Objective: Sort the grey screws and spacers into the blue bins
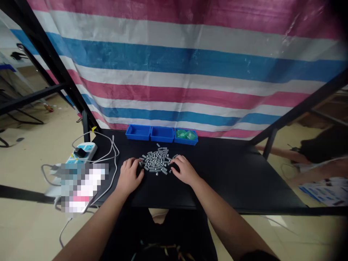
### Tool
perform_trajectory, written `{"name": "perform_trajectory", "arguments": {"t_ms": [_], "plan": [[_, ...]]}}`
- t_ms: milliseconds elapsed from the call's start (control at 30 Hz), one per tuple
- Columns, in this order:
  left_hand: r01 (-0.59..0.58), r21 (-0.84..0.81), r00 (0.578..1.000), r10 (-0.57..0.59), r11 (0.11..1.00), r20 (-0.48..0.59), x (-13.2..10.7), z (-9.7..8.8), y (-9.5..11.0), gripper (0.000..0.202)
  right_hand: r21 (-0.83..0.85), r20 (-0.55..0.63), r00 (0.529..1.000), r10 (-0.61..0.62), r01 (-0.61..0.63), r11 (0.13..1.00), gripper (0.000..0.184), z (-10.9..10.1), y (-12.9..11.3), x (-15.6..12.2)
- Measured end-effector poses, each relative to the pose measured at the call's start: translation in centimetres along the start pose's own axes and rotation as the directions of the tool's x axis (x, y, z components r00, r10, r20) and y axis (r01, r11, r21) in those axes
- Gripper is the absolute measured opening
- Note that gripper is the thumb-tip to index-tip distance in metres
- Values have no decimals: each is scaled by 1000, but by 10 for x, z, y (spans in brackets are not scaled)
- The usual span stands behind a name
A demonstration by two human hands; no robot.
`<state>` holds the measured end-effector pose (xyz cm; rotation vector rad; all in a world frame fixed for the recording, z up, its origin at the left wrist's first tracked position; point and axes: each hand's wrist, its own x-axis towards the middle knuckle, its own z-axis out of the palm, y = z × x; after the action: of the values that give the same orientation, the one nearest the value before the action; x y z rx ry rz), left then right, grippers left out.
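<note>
Dark clothes on the person's lap are closest, with a bare arm going up on each side toward a black table. Both arms lean in, so the hands meet the two sides of a pile of small metal pieces. Left hand lies palm down at the pile's left edge, fingers bent a bit and pointing up and to the right. Its thumb and pointing finger are apart. Right hand is palm down too, at the right edge, with its fingers pointing up and to the left. Its thumb and pointing finger make a curved gap. I can't tell if any fingertip touches a piece.

The pieces are like short, shiny sticks, in the middle of the table. They point many ways. Some along the front lie nearly left to right. One at the far tip of the pile slants down to the right.

Behind the pile, just past a strip of black table, are a left blue bin, a middle blue bin and a right blue bin with green bags inside. A striped sheet hangs behind them. Wide black table stretches to the right. White cords and a power strip crowd the left end.
</note>
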<state>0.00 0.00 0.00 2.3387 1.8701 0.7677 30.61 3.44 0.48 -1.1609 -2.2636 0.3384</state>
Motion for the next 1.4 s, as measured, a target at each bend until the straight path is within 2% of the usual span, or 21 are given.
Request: {"name": "perform_trajectory", "arguments": {"t_ms": [200, 333, 467, 567, 633, 700, 767, 833, 900, 967, 1067, 1167, 1233, 1333, 1400], "plan": [[7, -3, 1000, -7, 1000, 4, 1, 3, -4, 36, -30, -43, 998, 47, -48, 998, 30, 3, 3, 1], [15, -17, 1000, -15, 1000, 10, 2, 3, -5, 33, 50, -65, 996, 55, -52, 997, 26, 0, 5, -1], [-7, -56, 1000, 7, 998, -7, 2, 0, -5, 29, 115, 61, 996, -66, 58, 992, 22, -4, 4, -7], [-105, -98, 994, 107, 990, 18, 1, -4, -1, 22, 58, 117, 989, -95, 89, 994, 12, -2, 1, -8], [-242, -147, 965, 254, 959, 66, -2, -5, 5, 21, 37, 104, 992, -74, 71, 997, 5, 0, -1, -7], [-383, -209, 904, 411, 900, 115, -4, -5, 12, 26, 57, 78, 995, -57, 53, 997, 3, 2, -3, -5], [-458, -246, 855, 499, 854, 143, -6, -3, 19, 37, 113, 31, 999, -25, 21, 993, 3, 3, -3, -4], [-474, -246, 843, 516, 846, 151, -6, 0, 24, 46, 196, -29, 999, 41, -35, 980, 5, 3, -1, -3], [-464, -228, 850, 503, 856, 158, -6, 2, 28, 51, 287, -87, 988, 128, -98, 953, 7, 5, 2, -3], [-447, -213, 857, 484, 869, 175, -5, 3, 30, 50, 365, -125, 973, 193, -135, 921, 10, 7, 7, -2], [-427, -198, 862, 463, 882, 206, -4, 1, 31, 44, 439, -138, 966, 220, -140, 887, 13, 8, 16, 1], [-417, -211, 865, 457, 884, 208, -4, 0, 30, 38, 463, -73, 974, 214, -157, 872, 14, 5, 25, 17], [-412, -233, 868, 457, 881, 193, -4, 1, 28, 32, 483, -41, 974, 221, -174, 858, 16, 1, 29, 38], [-406, -260, 878, 453, 876, 156, -5, 4, 24, 22, 590, -116, 953, 281, -162, 791, 21, -2, 31, 80], [-402, -276, 884, 449, 873, 134, -5, 6, 22, 20, 671, -163, 930, 330, -140, 728, 32, 0, 28, 106]]}}
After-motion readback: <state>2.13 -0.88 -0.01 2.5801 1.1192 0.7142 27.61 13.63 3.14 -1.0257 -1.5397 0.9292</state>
